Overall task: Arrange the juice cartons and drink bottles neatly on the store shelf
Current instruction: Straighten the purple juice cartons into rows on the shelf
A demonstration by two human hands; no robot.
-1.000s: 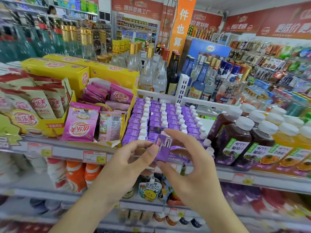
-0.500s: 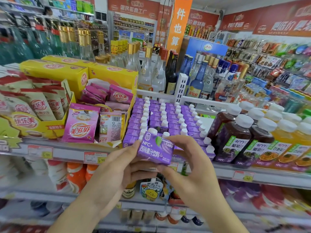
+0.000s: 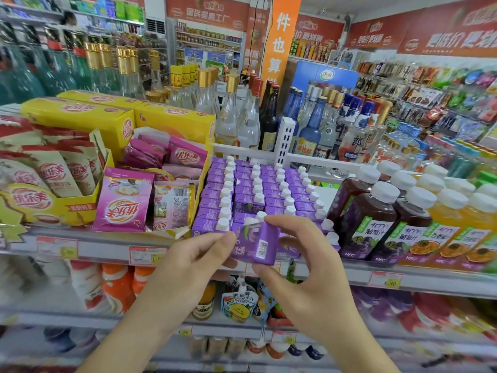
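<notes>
Carton [image 3: 254,244] is pinched by both hands, left hand [image 3: 188,262] at 9 o'clock, right hand [image 3: 304,267] at 3 o'clock, in front of the shelf [image 3: 107,250].

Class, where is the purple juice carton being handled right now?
In the head view, the purple carton is held between the left hand and right hand, just before the shelf edge, in front of the purple carton rows.

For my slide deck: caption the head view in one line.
Both hands, left hand and right hand, hold a purple carton before the shelf rows.
</notes>
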